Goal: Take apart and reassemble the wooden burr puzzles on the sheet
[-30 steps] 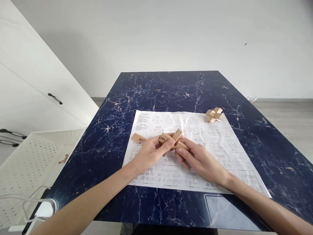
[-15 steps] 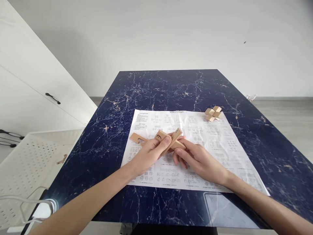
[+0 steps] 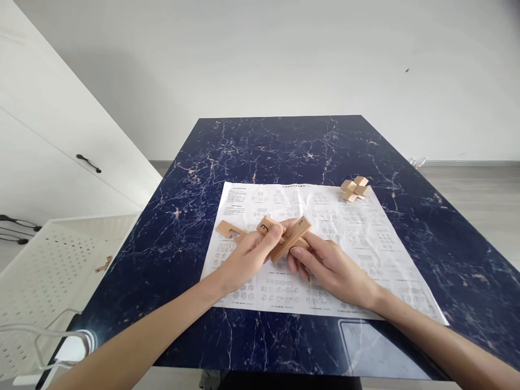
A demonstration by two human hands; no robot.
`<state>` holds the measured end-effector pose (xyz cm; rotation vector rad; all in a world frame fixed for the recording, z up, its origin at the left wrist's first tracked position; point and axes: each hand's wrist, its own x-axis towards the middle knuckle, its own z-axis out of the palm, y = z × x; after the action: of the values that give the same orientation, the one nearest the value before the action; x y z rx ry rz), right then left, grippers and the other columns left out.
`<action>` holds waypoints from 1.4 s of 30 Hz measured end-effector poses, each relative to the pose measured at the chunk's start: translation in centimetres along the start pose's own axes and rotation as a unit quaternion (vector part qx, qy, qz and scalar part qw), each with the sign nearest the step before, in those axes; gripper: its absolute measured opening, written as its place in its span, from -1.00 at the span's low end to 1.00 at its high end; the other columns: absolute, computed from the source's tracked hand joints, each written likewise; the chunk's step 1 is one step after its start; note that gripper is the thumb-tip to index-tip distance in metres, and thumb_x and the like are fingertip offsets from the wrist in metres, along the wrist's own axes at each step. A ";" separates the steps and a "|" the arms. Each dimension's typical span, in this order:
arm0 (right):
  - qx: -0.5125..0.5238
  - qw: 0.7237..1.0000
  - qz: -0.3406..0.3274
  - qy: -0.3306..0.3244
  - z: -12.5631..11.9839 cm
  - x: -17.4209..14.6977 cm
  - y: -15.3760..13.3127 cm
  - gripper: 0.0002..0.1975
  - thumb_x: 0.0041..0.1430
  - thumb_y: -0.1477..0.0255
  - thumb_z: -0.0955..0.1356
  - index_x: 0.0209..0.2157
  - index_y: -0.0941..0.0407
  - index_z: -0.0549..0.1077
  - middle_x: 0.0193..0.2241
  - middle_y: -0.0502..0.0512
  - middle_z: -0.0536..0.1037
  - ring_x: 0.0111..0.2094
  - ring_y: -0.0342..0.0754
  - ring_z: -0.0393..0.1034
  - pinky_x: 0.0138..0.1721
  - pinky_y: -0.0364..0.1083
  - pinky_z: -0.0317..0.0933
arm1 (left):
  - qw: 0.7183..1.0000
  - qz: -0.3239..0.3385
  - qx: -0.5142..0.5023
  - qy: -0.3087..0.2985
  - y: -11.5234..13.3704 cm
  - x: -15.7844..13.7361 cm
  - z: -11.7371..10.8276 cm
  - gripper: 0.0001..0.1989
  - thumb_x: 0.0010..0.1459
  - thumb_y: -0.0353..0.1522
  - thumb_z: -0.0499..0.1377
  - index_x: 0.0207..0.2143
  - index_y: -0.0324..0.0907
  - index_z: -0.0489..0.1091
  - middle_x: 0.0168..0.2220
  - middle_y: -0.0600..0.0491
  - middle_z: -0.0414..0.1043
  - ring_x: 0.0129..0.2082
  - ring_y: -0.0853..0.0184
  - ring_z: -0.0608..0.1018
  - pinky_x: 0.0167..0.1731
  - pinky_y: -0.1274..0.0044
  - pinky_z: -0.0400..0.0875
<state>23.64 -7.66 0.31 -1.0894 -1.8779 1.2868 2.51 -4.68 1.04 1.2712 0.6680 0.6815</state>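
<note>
My left hand (image 3: 254, 252) is closed on a wooden puzzle piece (image 3: 266, 223) marked "3", its thumb pressed on top. Across that piece lies a second wooden puzzle piece (image 3: 291, 238) marked "2", set at a slant. My right hand (image 3: 320, 262) pinches the right side of the pieces between thumb and fingers; which piece it grips is partly hidden. A notched wooden piece (image 3: 227, 229) rests on the printed sheet (image 3: 345, 271), just left of my left hand.
An assembled wooden burr puzzle (image 3: 355, 189) sits at the sheet's upper right corner. The sheet lies on a dark blue marbled table (image 3: 268, 146). At the left are a white perforated surface (image 3: 49, 260) and a white charger (image 3: 73, 346) with cables.
The piece marked "2" has shifted slightly to the right and turned, so its number now shows more fully. Both hands have stayed nearly in place.
</note>
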 end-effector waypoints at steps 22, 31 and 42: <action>0.047 0.999 0.010 0.009 0.1 0.2 0.0 -0.65 0.60 0.22 0.18 -0.27 0.06 0.39 -0.44 -0.01 0.48 -0.48 -0.11 0.36 -0.32 -0.07 0.29 | 0.996 0.040 0.007 0.079 -1.3 0.2 0.2 -0.52 0.43 -0.11 0.23 0.27 -0.15 0.48 0.12 -0.11 0.63 0.14 0.10 0.63 0.26 0.28 0.43; 0.087 0.996 0.000 0.008 0.1 0.3 0.3 -0.66 0.60 0.21 0.19 -0.25 0.07 0.38 -0.40 -0.01 0.46 -0.46 -0.13 0.34 -0.35 -0.08 0.29 | 0.993 0.044 0.078 0.074 -0.1 -0.2 0.2 -0.57 0.47 -0.12 0.16 0.22 -0.14 0.50 0.23 -0.11 0.54 0.14 0.11 0.61 0.15 0.33 0.51; 0.156 0.980 0.016 0.123 -1.0 0.7 0.8 -0.64 0.54 0.11 0.27 -0.32 0.03 0.27 -0.42 -0.04 0.43 -0.56 -0.17 0.24 -0.50 -0.08 0.22 | 0.727 0.137 0.642 0.202 0.3 1.1 -7.3 -0.54 0.52 -0.16 0.00 -0.36 -0.18 0.48 -0.26 -0.07 0.54 -0.21 0.15 0.47 -0.05 0.28 0.29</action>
<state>24.43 -6.45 -0.09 -1.0585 -1.4277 1.3424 -2.47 0.73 -0.03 2.5837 1.4643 0.7399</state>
